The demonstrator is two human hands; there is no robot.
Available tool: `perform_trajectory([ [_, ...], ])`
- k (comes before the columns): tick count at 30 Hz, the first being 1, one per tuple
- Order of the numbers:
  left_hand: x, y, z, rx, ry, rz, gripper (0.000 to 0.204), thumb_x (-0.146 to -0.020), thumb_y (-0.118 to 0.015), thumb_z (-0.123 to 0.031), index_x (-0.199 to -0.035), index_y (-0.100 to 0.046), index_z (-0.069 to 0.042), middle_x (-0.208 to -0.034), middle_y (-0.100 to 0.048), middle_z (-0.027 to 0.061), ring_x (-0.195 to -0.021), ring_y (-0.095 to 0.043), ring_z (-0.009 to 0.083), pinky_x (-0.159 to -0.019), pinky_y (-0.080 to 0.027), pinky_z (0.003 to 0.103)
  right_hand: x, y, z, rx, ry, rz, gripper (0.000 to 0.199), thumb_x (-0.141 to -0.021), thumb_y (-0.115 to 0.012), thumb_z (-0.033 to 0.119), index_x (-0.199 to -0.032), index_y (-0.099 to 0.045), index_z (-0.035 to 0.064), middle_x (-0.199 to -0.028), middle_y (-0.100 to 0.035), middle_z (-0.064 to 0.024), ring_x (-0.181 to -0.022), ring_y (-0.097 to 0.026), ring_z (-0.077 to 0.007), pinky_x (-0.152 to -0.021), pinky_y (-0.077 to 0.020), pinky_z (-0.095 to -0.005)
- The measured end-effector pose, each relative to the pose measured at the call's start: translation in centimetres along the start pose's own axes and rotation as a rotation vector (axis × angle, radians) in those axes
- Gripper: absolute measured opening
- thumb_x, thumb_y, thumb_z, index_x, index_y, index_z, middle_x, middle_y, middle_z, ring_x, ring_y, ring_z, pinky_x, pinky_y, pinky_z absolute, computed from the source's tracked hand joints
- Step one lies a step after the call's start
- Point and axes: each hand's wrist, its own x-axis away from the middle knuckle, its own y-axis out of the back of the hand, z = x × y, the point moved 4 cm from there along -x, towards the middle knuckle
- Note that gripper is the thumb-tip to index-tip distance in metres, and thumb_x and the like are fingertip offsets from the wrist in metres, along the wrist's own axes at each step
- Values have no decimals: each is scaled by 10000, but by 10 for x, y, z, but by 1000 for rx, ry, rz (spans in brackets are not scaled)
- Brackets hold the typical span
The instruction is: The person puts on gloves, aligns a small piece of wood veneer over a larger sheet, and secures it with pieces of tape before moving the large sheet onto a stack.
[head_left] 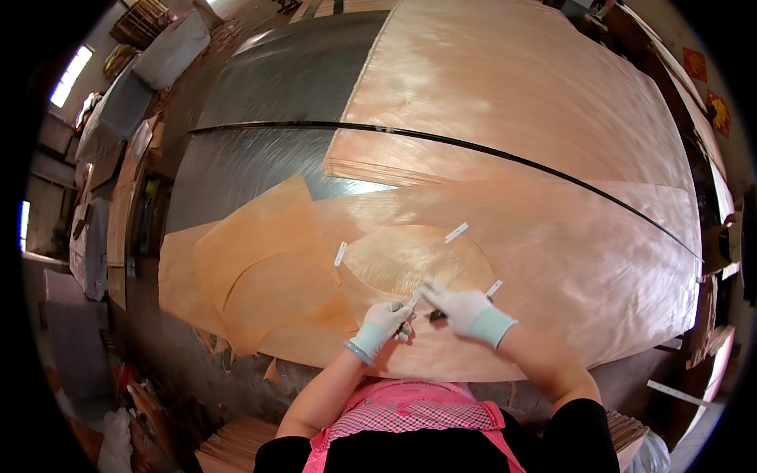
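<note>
My left hand [385, 318], in a white glove with a pale green cuff, is closed with a short white strip [414, 299] between its fingertips. Close beside it, my right hand [465, 307], gloved the same way, reaches over the strip's end; its fingers are smeared by motion. Something dark [438, 315] shows under the right hand, its kind hidden. Both hands are at the near edge of an oval veneer piece [418, 256], set within a large pale wood veneer sheet [568, 268]. Similar strips lie across the oval's edge: a left strip [341, 254], a far strip [456, 232] and a right strip [494, 288].
An orange-toned veneer sheet [272, 213] with a curved cut lies at left. Behind, a stack of veneer [512, 87] rests on the dark metal tabletop [276, 87]. A long thin black bar [473, 144] crosses both. Veneer scraps [217, 347] hang by the near left edge.
</note>
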Motion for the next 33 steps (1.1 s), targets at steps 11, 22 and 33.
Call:
perform_trajectory([
  [11,49,3,7,-991,-462,-403,399,-922,-562,-373,-798,-665,-8,-716,-670,170,-685,-653,356,-619,-506,464,-3,-33,48,158,-92,147,757,-855,-564,83,-1532,-312,309,-1624,-71,-235,-709,-719,-301,-601,-569,-437],
  [22,-34,70,-122,-95,-431,-146,267,-993,-569,-247,-992,-671,0,-689,-678,70,-520,-614,123,-446,-421,217,-30,20,37,-22,-55,30,685,-860,-573,122,-1501,-346,206,-1584,-278,-170,-941,-693,-335,-758,-556,-436],
  [33,-42,74,-135,-773,-202,-354,381,-918,-605,-376,-861,-721,-19,-803,-724,153,-598,-691,251,-586,-535,372,-115,53,9,171,-50,-5,763,-831,-563,24,-1533,-274,96,-1639,-172,-60,-1061,-672,-295,-786,-550,-465],
])
